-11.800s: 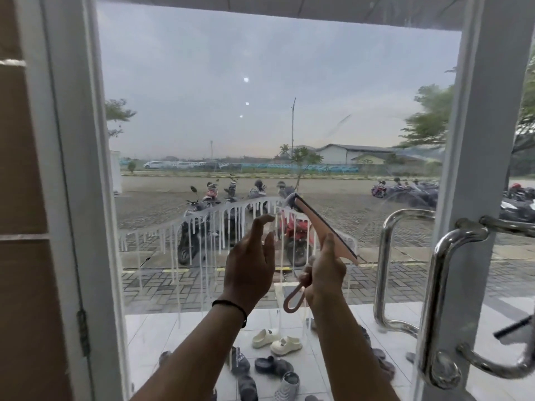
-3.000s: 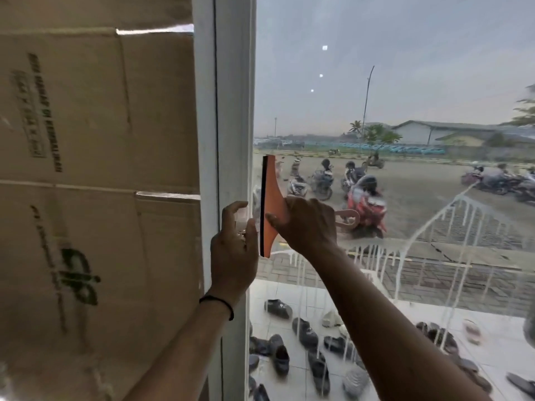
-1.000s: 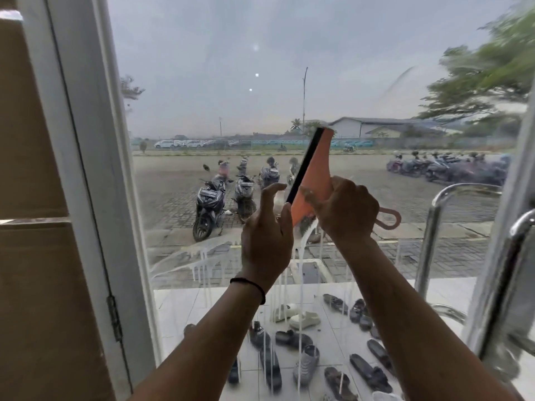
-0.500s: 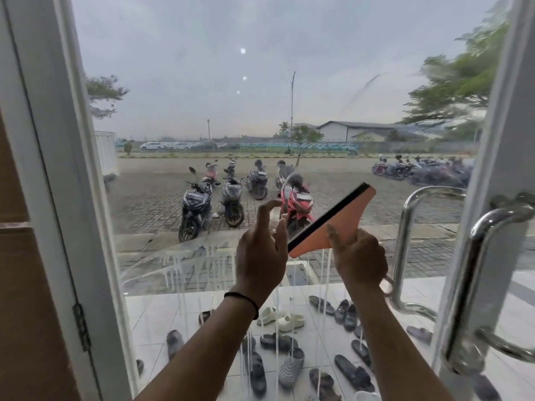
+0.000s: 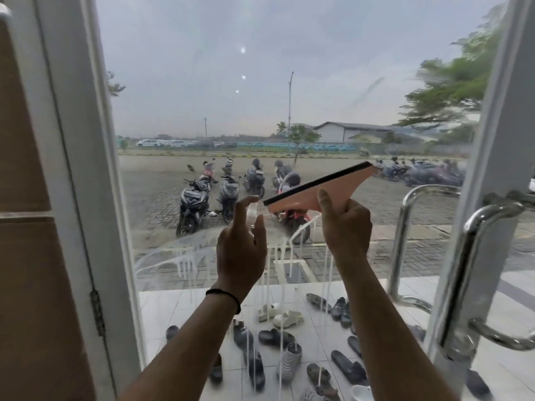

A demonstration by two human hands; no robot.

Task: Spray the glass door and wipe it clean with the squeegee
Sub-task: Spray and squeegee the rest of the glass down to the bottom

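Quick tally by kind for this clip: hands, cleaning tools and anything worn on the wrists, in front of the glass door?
Hands: 2 (left hand, right hand)
Orange squeegee: 1
Small clear spray bottle: 1
Black wristband: 1
Total: 5

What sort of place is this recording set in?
Probably a building entrance, seen from inside: a white-framed glass door with chrome pull handles, scattered sandals on the tiled porch, parked motorcycles beyond.

one squeegee (image 5: 324, 188), two hands, two door handles
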